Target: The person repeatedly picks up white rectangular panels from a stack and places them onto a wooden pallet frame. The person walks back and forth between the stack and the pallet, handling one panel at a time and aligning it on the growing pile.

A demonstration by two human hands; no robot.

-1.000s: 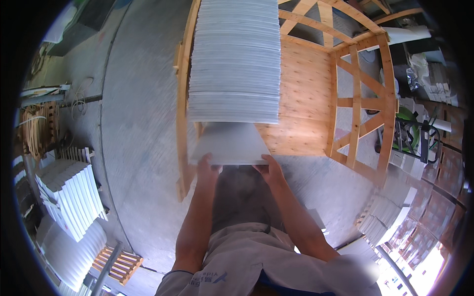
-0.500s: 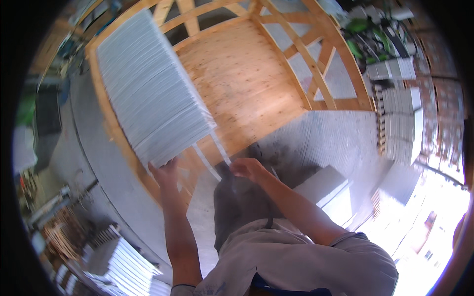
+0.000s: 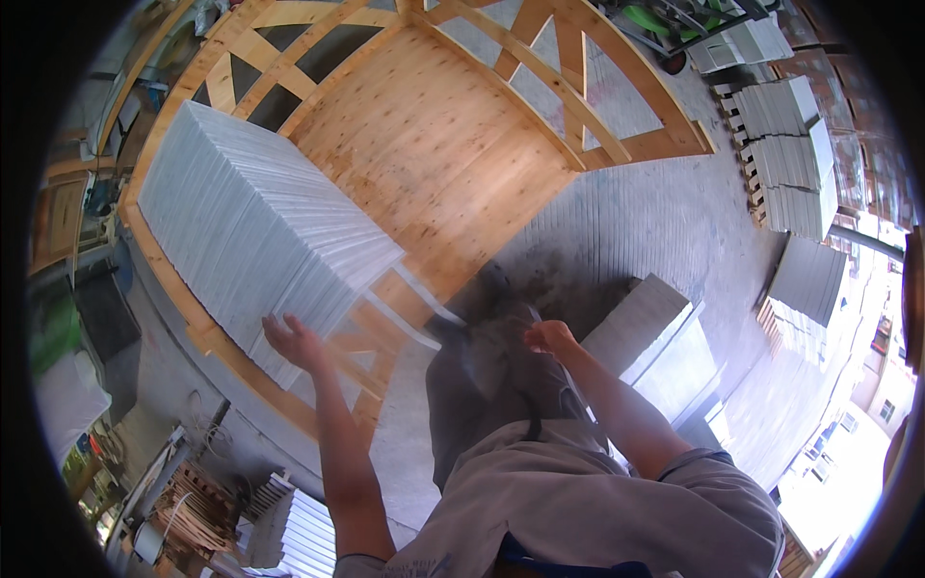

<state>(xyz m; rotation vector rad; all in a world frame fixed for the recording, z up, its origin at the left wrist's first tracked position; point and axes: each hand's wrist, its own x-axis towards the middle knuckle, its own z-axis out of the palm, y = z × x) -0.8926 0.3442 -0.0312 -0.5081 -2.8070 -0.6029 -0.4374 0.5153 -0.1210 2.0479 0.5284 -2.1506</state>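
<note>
A long row of thin grey panels [image 3: 246, 226] stands packed on edge along the left side of a wooden crate [image 3: 453, 144]. My left hand [image 3: 294, 344] is by the near end of the row, fingers spread and holding nothing; I cannot tell whether it touches the panels. From the row's near end, two pale strips [image 3: 403, 321] stick out toward my legs. My right hand [image 3: 549, 337] hangs over the floor in front of my right leg, apart from the strips. Its fingers are curled in, and nothing shows in them.
Slatted wooden sides [image 3: 578, 87] rise around the crate. A grey block-shaped stack [image 3: 636, 313] stands on the floor to my right. Farther right, more panel stacks [image 3: 785, 154] rest on pallets. White panels [image 3: 303, 535] lie at lower left.
My left hand has come away from the near bottom corner of the row and opened. My right hand has moved right, away from the strip ends. The view has shifted.
</note>
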